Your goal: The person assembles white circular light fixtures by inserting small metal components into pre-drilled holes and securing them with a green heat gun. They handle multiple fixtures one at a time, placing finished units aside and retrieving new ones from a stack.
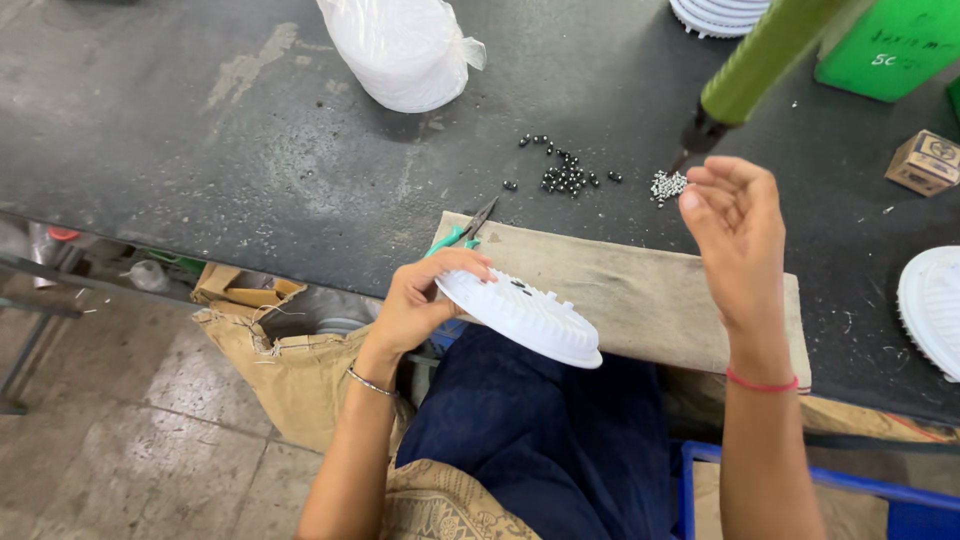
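Two hands are working over the near edge of a dark workbench [250,130]. The left hand [418,300] is gripping a white round plastic cover [520,317] by its left rim, thumb on top and fingers underneath, holding it tilted out past the bench edge, above the lap in dark blue trousers [540,430]. So the cover is hanging in open air, not resting on anything, as far as I can tell.

The right hand [738,235] is raised up to the right of the cover, palm facing back, fingers loosely curled together at the tips. Could be pinching something tiny, but it's too small to tell. It's sitting just this side of a little pile of silver screws [668,184], with a scatter of dark screws [565,175] just left of that.

Right above that hand, a green-handled power screwdriver [745,70] is hanging down, its tip near the silver pile. A worn cloth pad [620,290] is lying along the bench edge between the hands, with green-handled pliers [462,232] poking out just above the left hand.

Farther off, past the left hand, a plastic bag [400,50] is sitting with plenty of bare bench around it. Another white cover [930,305] is at the far right edge, and a small cardboard box [925,162] is beyond the right hand.
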A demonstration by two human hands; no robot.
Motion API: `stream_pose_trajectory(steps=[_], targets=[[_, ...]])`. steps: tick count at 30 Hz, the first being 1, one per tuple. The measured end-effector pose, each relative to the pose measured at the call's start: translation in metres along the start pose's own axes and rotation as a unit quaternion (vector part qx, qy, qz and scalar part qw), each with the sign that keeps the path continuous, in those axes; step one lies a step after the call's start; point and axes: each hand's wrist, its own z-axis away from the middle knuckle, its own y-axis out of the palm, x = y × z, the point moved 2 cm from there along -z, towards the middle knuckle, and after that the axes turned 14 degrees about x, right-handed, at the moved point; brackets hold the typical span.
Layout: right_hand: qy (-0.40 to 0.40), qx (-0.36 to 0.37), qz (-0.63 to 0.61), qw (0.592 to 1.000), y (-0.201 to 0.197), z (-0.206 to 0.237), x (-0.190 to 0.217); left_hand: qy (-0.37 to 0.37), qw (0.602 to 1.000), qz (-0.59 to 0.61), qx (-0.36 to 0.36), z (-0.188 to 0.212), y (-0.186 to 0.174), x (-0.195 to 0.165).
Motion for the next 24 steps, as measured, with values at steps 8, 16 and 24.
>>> stream_pose_trajectory(steps=[8, 16, 24], targets=[[0.127, 0.109, -0.111, 0.98, 0.011, 0.072, -0.044, -0.038, 0.969, 0.172, -0.175, -0.013, 0.016, 0.01], [0.227, 0.049, -0.079, 0.969, 0.061, 0.15, -0.058, -0.15, 0.951, 0.203, -0.178, -0.021, 0.07, 0.026], [0.289, -0.037, -0.251, 0.923, 0.027, 0.187, -0.061, -0.272, 0.941, 0.194, -0.054, -0.025, 0.105, 0.043]])
